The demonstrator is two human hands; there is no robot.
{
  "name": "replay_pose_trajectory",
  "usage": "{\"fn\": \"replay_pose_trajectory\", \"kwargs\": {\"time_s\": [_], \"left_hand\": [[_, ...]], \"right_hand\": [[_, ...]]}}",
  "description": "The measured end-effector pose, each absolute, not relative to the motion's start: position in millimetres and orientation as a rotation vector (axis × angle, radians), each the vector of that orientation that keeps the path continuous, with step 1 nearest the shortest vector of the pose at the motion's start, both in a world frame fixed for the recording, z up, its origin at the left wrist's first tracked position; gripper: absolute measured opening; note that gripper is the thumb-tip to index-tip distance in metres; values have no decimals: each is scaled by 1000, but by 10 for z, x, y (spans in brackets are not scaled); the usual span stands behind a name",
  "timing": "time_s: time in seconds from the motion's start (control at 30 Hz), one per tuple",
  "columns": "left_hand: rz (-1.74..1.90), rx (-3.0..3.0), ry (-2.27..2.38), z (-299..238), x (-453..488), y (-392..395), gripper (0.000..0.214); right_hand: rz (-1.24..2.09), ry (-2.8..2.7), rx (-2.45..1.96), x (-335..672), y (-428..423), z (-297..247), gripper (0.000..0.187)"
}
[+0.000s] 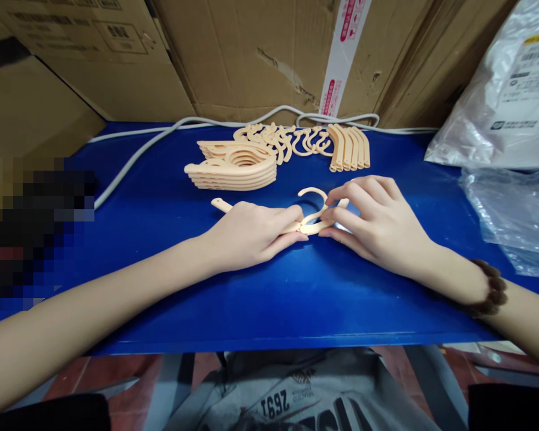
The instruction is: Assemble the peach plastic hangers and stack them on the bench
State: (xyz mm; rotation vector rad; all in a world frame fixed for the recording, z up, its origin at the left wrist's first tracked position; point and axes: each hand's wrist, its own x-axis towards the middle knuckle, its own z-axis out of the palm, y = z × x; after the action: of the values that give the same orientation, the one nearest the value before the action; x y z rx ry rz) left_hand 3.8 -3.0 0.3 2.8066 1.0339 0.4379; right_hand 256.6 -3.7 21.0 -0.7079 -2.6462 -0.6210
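A cream plastic hanger (221,205) lies across my two hands, just above the blue table. My left hand (249,236) is closed around its left arm, whose end with a small hole sticks out beyond my knuckles. My right hand (379,224) pinches the right part close to the centre joint. The curved hook (312,191) rises between the hands and points left. My fingers hide much of the right arm. Behind my left hand sits a stack of cream hanger pieces (233,176). Loose hooks (303,143) and a row of curved hanger arms (353,149) lie farther back.
Cardboard boxes (251,60) stand along the back of the blue table (269,299). A white cable (135,161) runs across the rear and left. Clear plastic packaging (512,209) and a labelled bag (498,108) lie at right. The left side is partly pixelated.
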Motion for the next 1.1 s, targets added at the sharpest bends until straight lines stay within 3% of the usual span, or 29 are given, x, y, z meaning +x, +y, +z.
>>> {"fn": "replay_pose_trajectory", "kwargs": {"time_s": [0.33, 0.7, 1.1], "left_hand": [[416, 2633, 1102, 16, 47, -19, 35], [339, 2692, 1159, 46, 83, -53, 34], [528, 2741, 915, 15, 33, -50, 27]], "right_hand": [[-851, -2627, -658, 2598, -49, 227, 21], [-800, -2580, -597, 2602, -31, 232, 19], [-633, -2644, -603, 2617, -39, 223, 14]]}}
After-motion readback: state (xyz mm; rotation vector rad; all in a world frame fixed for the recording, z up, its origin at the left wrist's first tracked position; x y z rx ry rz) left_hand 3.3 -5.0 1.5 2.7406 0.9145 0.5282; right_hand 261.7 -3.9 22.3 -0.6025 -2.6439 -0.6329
